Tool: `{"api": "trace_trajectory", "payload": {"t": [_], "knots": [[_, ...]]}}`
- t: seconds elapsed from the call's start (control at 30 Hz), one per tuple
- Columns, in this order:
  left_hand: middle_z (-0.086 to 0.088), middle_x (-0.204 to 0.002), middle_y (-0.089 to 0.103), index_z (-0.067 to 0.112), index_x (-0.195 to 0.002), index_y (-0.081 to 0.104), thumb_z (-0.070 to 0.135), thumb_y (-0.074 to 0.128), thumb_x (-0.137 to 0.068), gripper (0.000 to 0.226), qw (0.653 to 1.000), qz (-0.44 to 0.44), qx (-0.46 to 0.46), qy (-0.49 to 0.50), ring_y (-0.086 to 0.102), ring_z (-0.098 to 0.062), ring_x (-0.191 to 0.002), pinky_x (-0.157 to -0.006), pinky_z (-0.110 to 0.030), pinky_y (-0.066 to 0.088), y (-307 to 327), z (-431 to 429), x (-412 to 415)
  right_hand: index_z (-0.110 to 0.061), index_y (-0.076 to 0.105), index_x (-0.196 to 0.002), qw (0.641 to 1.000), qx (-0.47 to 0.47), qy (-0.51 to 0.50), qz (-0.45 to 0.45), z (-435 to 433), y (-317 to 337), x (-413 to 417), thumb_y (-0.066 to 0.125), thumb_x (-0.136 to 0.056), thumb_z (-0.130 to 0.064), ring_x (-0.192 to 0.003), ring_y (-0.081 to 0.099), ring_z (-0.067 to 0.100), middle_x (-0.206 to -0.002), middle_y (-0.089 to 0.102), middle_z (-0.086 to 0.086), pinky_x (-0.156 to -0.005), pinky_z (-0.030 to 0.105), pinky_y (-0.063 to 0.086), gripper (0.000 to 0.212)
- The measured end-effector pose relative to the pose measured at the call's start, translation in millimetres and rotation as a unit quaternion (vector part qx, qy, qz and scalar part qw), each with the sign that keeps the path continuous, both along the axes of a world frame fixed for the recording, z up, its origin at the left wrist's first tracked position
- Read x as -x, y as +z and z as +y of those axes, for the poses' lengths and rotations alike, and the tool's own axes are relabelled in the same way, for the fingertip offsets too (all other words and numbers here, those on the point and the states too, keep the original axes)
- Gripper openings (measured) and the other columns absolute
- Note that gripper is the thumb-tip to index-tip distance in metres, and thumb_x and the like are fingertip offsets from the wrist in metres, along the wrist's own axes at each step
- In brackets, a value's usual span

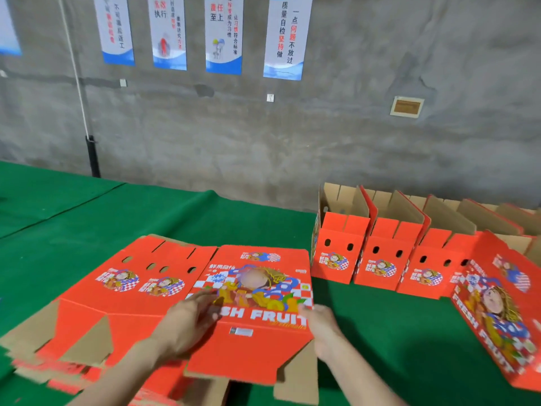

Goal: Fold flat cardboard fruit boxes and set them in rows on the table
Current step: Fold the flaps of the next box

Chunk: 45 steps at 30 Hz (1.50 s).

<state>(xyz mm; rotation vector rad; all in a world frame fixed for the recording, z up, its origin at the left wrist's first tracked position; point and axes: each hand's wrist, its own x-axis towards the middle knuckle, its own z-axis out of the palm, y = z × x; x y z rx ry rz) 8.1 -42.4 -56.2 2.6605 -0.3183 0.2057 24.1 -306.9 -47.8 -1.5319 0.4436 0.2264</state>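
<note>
On the top flat box [257, 291], red printed side up: white capitals "SH FRUIT" legible, start of the first word covered. Chinese heading above the picture too blurred to read. Small white label [241, 332] on the lower flap: unreadable. Folded box on its side [497, 315], far right: "FRESH FRU" in white, rest blurred. Wall, rightmost poster [285, 36]: "一点问题不放过", "质量自检坚持做". Second poster [224, 33], to its left: "责任至上", side column "让习惯符合标准". Third poster [169, 30]: "执行"
</note>
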Motion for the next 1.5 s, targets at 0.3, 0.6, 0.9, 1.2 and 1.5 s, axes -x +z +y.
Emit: {"api": "trace_trajectory", "payload": {"t": [0.3,0.6,0.9,1.2,1.5], "knots": [[0.02,-0.149,0.021,0.035,-0.145,0.032,0.052,0.053,-0.088,0.064,0.964,-0.049,-0.152,-0.212,0.022,0.004,-0.136,-0.112,-0.017,0.021,99,-68,25,0.001,0.047,-0.125,0.993,0.045,-0.109,0.027,-153,93,33,0.066,-0.088,-0.013,-0.081,0.059,0.032,-0.104,0.06,0.018,-0.068,0.037,0.047,0.044],[-0.006,-0.099,0.068,0.02,-0.099,0.06,0.034,0.047,-0.094,0.02,0.933,-0.222,-0.238,-0.155,0.061,-0.03,-0.099,-0.075,-0.033,0.045,186,-194,43,0.0,0.053,-0.115,0.939,-0.21,-0.152,-0.227,-248,128,111,0.029,-0.104,-0.033,-0.073,0.072,0.026,-0.089,0.073,0.016,-0.06,0.031,0.058,0.042],[-0.004,-0.098,0.066,0.015,-0.093,0.063,0.031,0.056,-0.091,0.018,0.907,-0.225,-0.257,-0.247,0.058,-0.025,-0.096,-0.066,-0.027,0.034,209,-282,72,-0.017,0.064,-0.113,0.844,0.424,0.018,-0.329,-232,150,139,0.075,-0.079,-0.02,-0.091,0.064,0.01,-0.104,0.067,-0.006,-0.082,0.027,0.051,0.036],[0.006,-0.074,0.059,0.014,-0.08,0.064,0.029,0.058,-0.093,0.02,0.943,-0.01,-0.106,-0.316,0.052,-0.008,-0.068,-0.068,-0.025,0.042,220,-256,72,-0.028,0.066,-0.085,0.876,0.356,0.175,-0.275,-251,152,141,0.071,-0.085,-0.019,-0.074,0.064,-0.008,-0.081,0.071,-0.02,-0.066,0.01,0.047,0.011],[0.014,-0.064,0.069,0.038,-0.135,0.038,-0.003,0.067,-0.08,0.074,0.967,0.133,0.023,-0.218,0.057,0.002,-0.055,-0.054,-0.018,0.047,173,-194,66,-0.018,0.065,-0.103,0.889,0.27,0.184,-0.32,-271,142,151,0.068,-0.087,-0.018,-0.087,0.071,0.011,-0.095,0.074,-0.003,-0.072,0.021,0.054,0.016]]}}
